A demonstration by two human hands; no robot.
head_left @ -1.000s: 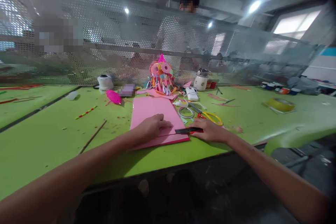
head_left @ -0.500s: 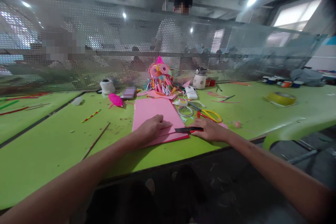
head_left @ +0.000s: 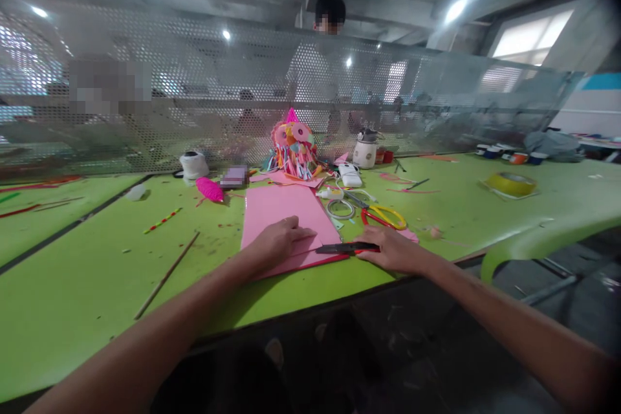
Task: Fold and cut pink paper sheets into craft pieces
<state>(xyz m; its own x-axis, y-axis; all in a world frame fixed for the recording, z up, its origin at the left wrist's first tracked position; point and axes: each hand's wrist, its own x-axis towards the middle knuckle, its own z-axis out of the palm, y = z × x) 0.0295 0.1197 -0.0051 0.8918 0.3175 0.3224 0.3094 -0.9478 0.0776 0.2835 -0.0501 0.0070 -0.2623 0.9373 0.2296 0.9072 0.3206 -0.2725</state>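
Note:
A pink sheet of paper (head_left: 276,204) lies on the green table, with a deeper pink edge showing under its near side. My left hand (head_left: 277,242) rests on it, fingers stretched out and pressing the paper flat. From the right, my right hand (head_left: 395,251) grips a black and red utility knife (head_left: 339,248). The knife lies nearly level over the paper's near right part, its front end just below my left fingertips. Whether its blade touches the paper is too small to tell. Yellow-and-red-handled scissors (head_left: 385,217) lie just beyond my right hand.
Behind the paper stands a colourful fringed paper figure (head_left: 294,142). A tape ring (head_left: 340,209), a white device (head_left: 350,174) and a magenta bundle (head_left: 210,189) lie around. A thin stick (head_left: 167,275) is at left, yellow tape (head_left: 511,184) at right. A person (head_left: 317,71) stands behind the mesh screen (head_left: 204,97).
The view has shifted slightly. My right hand and the knife have moved a little towards me and to the left over the paper. My left hand stays in place on it.

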